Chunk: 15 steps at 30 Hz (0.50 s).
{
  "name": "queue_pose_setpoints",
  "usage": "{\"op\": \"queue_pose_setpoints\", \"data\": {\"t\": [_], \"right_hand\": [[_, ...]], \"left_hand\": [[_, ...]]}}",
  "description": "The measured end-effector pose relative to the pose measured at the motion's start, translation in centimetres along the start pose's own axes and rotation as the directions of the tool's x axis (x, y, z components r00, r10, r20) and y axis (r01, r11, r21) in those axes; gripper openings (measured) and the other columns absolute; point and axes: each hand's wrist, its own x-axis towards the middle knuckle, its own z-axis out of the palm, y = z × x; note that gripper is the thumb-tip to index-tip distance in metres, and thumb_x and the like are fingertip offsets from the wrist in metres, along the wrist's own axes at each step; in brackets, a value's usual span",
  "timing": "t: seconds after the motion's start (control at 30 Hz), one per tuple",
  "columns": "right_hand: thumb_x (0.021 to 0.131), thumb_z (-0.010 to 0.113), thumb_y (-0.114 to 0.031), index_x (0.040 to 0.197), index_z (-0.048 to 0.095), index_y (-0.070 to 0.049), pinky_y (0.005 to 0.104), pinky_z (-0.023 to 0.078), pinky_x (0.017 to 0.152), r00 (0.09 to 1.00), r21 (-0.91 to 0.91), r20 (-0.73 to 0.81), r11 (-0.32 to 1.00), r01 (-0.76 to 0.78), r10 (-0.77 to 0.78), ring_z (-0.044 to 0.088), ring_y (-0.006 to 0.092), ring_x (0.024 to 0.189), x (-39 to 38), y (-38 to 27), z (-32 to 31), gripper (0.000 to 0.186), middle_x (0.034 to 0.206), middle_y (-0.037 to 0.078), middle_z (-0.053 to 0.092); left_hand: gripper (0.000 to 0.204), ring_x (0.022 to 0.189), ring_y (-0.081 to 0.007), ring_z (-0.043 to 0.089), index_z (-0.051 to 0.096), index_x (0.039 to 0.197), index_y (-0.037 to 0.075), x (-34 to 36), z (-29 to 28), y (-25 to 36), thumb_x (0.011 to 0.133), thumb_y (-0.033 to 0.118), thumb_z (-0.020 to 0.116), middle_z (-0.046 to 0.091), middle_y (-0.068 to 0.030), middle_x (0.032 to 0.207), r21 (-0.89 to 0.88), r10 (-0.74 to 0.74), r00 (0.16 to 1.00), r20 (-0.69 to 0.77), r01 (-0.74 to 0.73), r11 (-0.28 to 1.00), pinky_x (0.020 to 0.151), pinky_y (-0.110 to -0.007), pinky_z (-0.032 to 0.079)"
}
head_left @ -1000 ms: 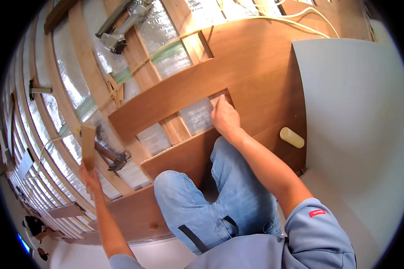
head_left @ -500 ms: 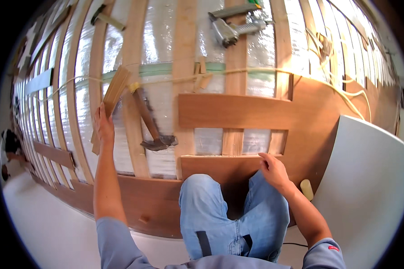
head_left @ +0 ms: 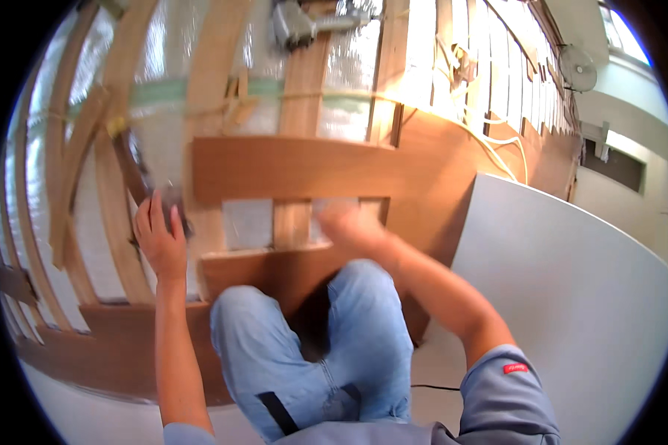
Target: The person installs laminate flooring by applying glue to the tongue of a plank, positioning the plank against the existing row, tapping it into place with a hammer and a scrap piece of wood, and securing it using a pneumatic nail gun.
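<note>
My left hand is over the head of a hammer, its fingers spread apart. The hammer lies on the wooden strips, its handle slanting away to the far left; blur hides whether my fingers touch it. Left of it, a bundle of thin wood strips rests across the battens. My right hand, smeared by motion, is above the gap between two brown boards, the far one and the near one by my knees. Its fingers cannot be made out.
A nail gun lies at the far side on the battens, which run over shiny sheeting. Small wood scraps lie nearer. A pale hose crosses toward the right. A large white panel stands at my right.
My left hand has left the thin wood strips and moved to the hammer head. The right hand has moved off the near board's edge to over the gap. The view has swung right.
</note>
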Motion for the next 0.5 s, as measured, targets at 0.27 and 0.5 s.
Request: {"op": "queue_pose_setpoints", "data": {"t": [0.27, 0.5], "right_hand": [[0.099, 0.059, -0.021, 0.113, 0.072, -0.007, 0.0464, 0.056, 0.082, 0.859, -0.151, -0.485, 0.951, -0.268, 0.166, 0.071, 0.0378, 0.09, 7.4, 10.8, -18.8, 0.024, 0.095, 0.019, 0.073], [0.083, 0.067, -0.007, 0.161, 0.028, -0.006, 0.0494, 0.041, 0.116, 0.778, -0.566, -0.47, 0.818, 0.097, -0.417, 0.045, 0.0467, 0.139, 20.8, 8.9, -22.7, 0.087, 0.148, 0.027, 0.048]], "left_hand": [[0.034, 0.101, -0.0296, 0.062, 0.069, 0.12, 0.006, -5.9, 3.2, 7.4, 0.086, 0.003, 0.07, 0.063, -0.0084, 0.111, -0.242, 0.158, 0.972, 0.175, -0.113, 0.964, 0.089, -0.043, 0.05], [0.033, 0.098, -0.0315, 0.06, 0.068, 0.115, 0.004, -6.6, 5.0, 7.0, 0.082, 0.003, 0.069, 0.062, -0.0099, 0.113, -0.158, 0.231, 0.954, 0.191, -0.203, 0.966, 0.088, -0.045, 0.051]]}}
